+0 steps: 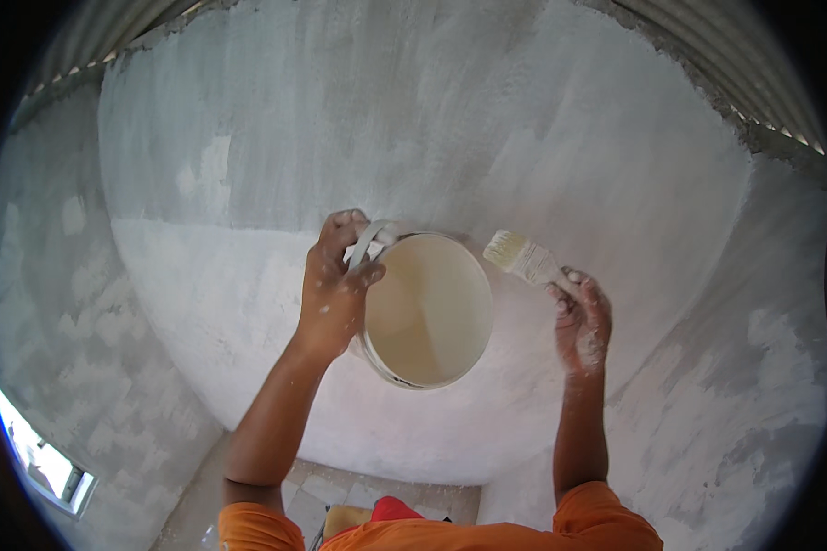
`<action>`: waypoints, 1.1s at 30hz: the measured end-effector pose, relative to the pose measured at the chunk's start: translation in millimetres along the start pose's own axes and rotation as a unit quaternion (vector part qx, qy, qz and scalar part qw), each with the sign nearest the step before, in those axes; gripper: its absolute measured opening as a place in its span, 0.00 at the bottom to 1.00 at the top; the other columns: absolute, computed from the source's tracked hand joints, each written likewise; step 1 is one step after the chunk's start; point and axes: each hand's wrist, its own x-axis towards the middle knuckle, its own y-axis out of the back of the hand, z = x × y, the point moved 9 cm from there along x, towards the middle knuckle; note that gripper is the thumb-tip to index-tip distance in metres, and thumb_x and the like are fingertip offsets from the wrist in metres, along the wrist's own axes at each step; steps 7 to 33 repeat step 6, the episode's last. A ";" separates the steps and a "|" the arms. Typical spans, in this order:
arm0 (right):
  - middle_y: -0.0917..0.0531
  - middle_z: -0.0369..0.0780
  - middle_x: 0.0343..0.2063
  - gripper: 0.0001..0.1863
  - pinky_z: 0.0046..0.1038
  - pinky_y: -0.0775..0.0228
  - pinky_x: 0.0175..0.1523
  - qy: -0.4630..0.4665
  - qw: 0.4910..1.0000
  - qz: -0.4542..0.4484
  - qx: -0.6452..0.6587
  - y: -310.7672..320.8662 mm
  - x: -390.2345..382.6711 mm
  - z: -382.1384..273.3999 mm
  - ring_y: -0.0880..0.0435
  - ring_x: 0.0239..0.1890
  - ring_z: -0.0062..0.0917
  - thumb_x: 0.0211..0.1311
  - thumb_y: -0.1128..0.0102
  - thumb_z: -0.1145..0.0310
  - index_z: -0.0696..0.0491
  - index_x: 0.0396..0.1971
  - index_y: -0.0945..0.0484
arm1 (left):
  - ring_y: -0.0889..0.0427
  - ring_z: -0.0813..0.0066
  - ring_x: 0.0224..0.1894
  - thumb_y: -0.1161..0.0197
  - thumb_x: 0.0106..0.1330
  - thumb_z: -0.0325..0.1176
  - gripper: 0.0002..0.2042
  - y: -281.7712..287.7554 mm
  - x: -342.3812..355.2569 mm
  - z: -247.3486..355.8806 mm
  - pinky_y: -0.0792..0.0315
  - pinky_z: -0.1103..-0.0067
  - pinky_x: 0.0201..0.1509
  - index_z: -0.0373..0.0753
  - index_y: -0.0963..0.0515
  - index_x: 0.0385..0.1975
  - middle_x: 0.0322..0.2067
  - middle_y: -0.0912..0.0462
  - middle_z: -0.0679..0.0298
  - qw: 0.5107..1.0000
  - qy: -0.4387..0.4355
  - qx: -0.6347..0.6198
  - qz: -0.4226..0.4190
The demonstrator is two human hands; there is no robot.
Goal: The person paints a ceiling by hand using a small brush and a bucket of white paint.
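My left hand (335, 289) is closed on a white plastic bucket (469, 285), gripping it at the left side of the rim by a light-coloured handle (366, 243). The bucket tips so that its round mouth faces me, and its inside is cream-coloured; how much liquid it holds is hard to tell. In my right hand (583, 321) is a wide paintbrush (528, 257), its handle pinched between thumb and fingers. The brush's pale, paint-caked bristles point up and left, just right of the bucket and apart from it. White specks mark both hands.
A wall (560, 138) fills the view ahead, greyer above and whiter below. Patchy grey walls stand at left (92, 312) and right (735, 422). Corrugated roofing (735, 55) shows at the top corners. A window (41, 455) sits low left; floor tiles (322, 487) lie below.
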 end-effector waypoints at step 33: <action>0.19 0.49 0.51 0.17 0.43 0.19 0.58 0.158 0.931 -0.124 -0.305 -48.7 113.6 -102.6 0.16 0.52 0.39 0.67 0.32 0.63 0.61 0.46 0.20 | 0.29 0.69 0.51 0.46 0.55 0.21 0.14 -34.9 76.2 31.6 0.31 0.73 0.57 0.34 0.18 0.41 0.50 0.34 0.62 0.983 -0.054 0.146 -0.095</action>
